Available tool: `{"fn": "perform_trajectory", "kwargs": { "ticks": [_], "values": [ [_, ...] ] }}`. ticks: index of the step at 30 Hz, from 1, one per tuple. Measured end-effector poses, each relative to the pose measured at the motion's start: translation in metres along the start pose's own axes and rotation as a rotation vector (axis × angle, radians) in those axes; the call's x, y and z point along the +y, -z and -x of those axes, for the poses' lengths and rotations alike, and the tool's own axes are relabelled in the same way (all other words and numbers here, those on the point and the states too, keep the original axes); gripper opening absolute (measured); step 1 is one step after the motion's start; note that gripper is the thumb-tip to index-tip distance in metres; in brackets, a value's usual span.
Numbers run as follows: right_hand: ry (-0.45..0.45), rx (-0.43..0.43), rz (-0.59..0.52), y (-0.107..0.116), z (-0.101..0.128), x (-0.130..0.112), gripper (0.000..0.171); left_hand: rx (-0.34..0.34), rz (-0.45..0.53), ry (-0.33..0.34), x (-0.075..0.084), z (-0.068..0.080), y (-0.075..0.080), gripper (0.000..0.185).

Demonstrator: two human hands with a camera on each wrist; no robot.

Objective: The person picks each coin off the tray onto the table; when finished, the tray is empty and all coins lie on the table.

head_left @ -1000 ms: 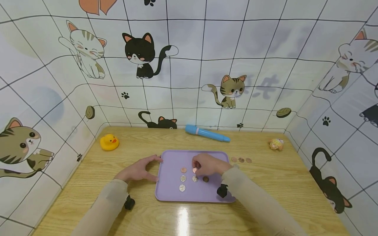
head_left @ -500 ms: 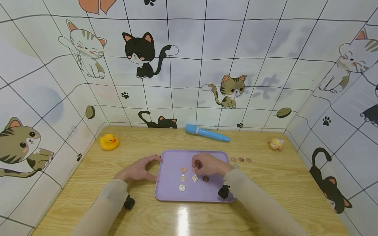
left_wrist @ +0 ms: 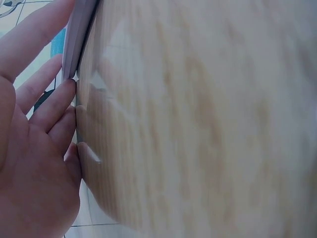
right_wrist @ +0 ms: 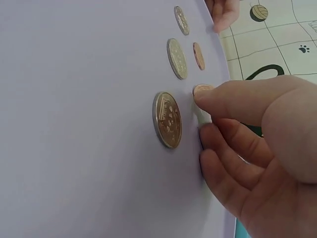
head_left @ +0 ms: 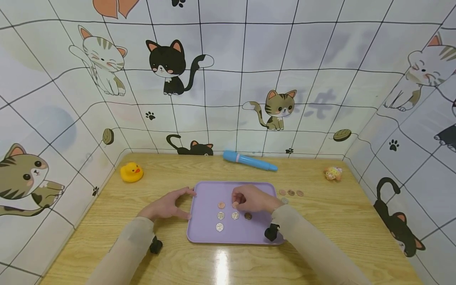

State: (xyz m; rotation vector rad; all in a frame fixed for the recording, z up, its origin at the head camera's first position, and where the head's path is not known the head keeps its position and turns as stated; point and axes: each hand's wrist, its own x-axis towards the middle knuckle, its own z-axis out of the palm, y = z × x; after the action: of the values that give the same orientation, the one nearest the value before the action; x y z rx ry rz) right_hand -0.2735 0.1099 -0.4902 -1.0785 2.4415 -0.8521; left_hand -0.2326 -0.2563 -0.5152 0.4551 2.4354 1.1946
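Note:
My right hand (head_left: 251, 199) is over the lilac tray (head_left: 203, 235), thumb and fingers curled together at a copper coin (right_wrist: 203, 89); the thumb tip covers part of it. Below that hand are a silver coin (head_left: 235, 215) and a darker bronze coin (head_left: 248, 216). Farther left on the tray, a copper coin (head_left: 221, 205), a silver coin (head_left: 221, 215) and another silver coin (head_left: 219, 227) form a column. My left hand (head_left: 169, 204) lies at the tray's left side with spread fingers, its fingertips touching the rim.
Beside the tray's right edge lie several more coins (head_left: 291, 193) on the wooden table (head_left: 171, 261). A blue marker-shaped object (head_left: 251, 161) lies behind the tray. A yellow rubber duck (head_left: 132, 172) sits back left, a small yellowish figure (head_left: 333, 173) back right. Cat-print sheeting surrounds the table.
The right wrist has shifted very slightly to the right, while its fingertips stay at the same copper coin. The left hand and tray keep their places.

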Motion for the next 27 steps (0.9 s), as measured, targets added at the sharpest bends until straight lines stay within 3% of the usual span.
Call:
{"fn": "perform_trajectory", "kwargs": {
  "ticks": [19,27],
  "values": [
    [0.011,0.021,-0.099,0.006,0.007,0.005,0.005,-0.007,0.017,-0.004,0.002,0.001,0.0,0.069],
    [-0.014,0.033,-0.075,0.007,0.013,0.01,0.006,-0.003,0.014,-0.006,0.001,0.001,0.0,0.07]
  ]
}}
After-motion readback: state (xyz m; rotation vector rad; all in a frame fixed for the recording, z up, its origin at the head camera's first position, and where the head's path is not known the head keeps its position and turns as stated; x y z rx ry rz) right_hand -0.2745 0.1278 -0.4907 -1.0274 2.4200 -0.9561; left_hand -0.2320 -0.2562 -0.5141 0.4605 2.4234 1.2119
